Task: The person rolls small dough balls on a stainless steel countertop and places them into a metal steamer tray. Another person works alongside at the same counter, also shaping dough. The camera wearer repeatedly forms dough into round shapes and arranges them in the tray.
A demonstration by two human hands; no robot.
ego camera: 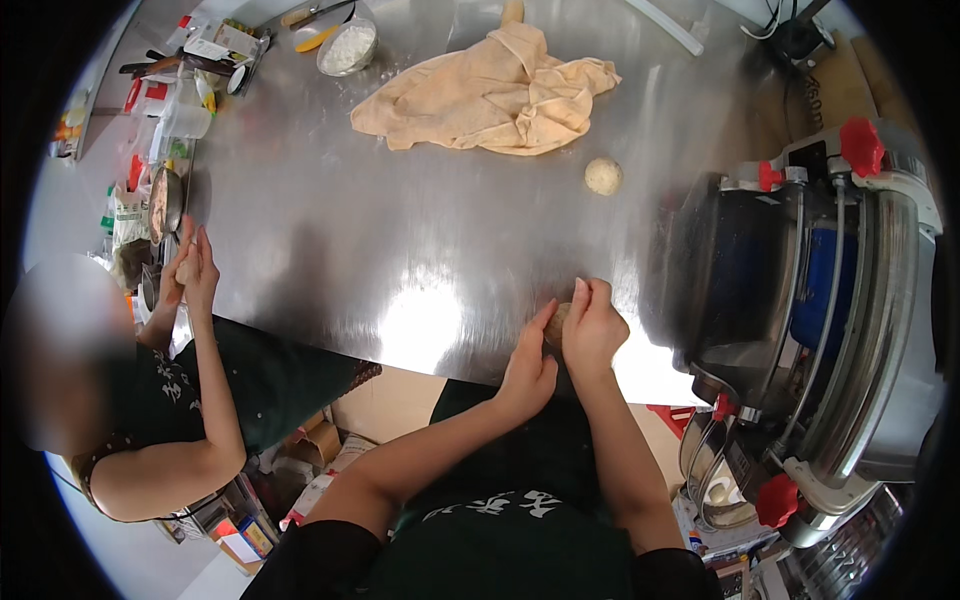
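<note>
Between my two hands, near the front edge of the stainless steel table, is a ball of dough, partly hidden by the fingers. My left hand cups it from the left, and my right hand closes around its right side. A second dough ball lies on the table farther back. Behind and left of that ball, a crumpled beige cloth is spread out, with the end of a wooden rolling pin showing at its far side.
A co-worker's hands press together at the left, by a metal bowl of filling. A bowl of flour stands at the back left. At the right is a large roller machine with red knobs.
</note>
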